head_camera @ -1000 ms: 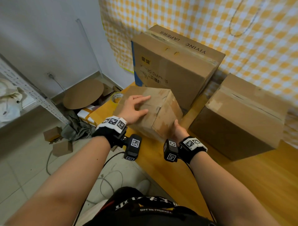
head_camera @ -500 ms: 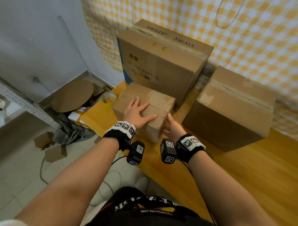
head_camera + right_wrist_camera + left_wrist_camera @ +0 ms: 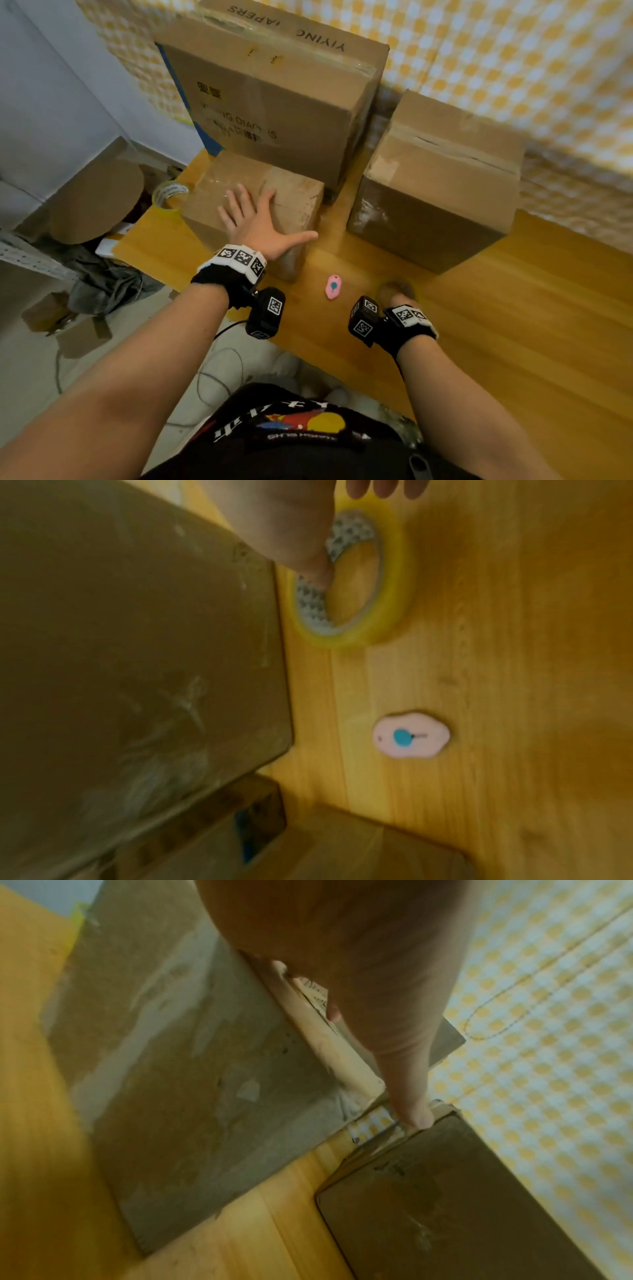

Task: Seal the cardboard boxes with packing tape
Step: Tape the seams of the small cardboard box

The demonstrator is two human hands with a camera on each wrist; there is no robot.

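At centre frame, the left hand lies flat with fingers spread on the small cardboard box on the wooden table. At lower right, the right hand reaches a yellowish roll of packing tape, thumb inside its core; whether it grips is unclear. A pink cutter lies between the hands.
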